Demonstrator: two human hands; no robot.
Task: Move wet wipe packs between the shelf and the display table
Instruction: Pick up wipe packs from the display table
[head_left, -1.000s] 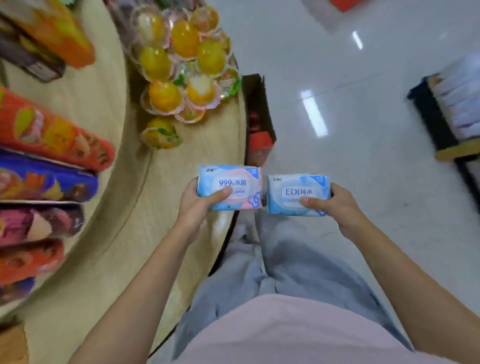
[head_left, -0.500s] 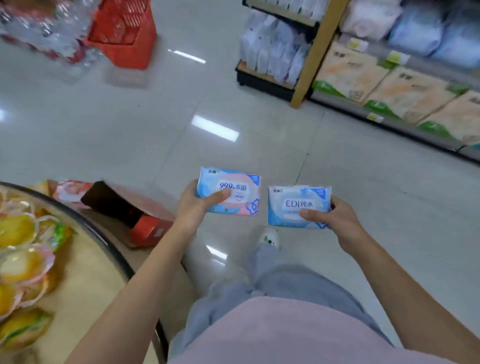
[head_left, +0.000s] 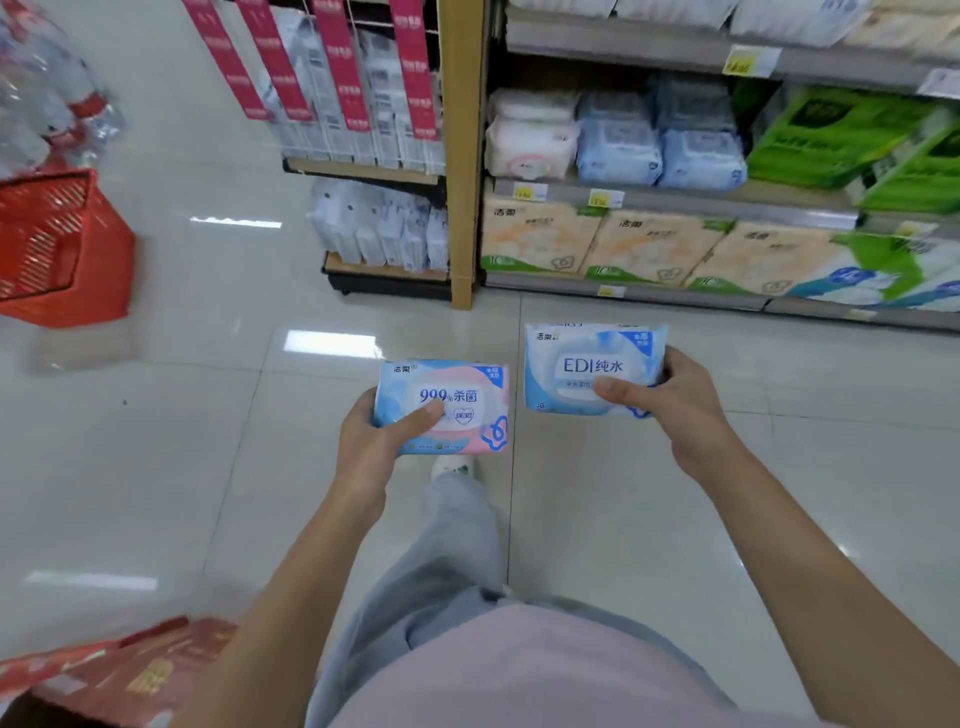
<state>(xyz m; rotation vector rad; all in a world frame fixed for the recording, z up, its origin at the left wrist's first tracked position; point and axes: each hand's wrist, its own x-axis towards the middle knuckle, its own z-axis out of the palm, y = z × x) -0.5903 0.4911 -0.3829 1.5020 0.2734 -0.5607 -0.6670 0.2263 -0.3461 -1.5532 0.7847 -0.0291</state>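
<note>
We see a pink pack (head_left: 441, 405) with blue swirls and a blue flower, a blue pack (head_left: 592, 369) with white patches, a red lattice basket (head_left: 62, 249), green packs (head_left: 831, 135), peach packs (head_left: 540, 239) and pale glossy tiles (head_left: 156, 467).

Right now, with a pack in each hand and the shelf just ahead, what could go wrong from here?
1. Both hands are full: the left hand holds the pink pack and the right hand the blue pack, each by one end, so either might slip while reaching.
2. The shelf looks tightly stocked; with no free hand, pushing a pack in could knock neighbours off.
3. The white stack and blue stacks sit side by side, so misplacing is possible.
</note>
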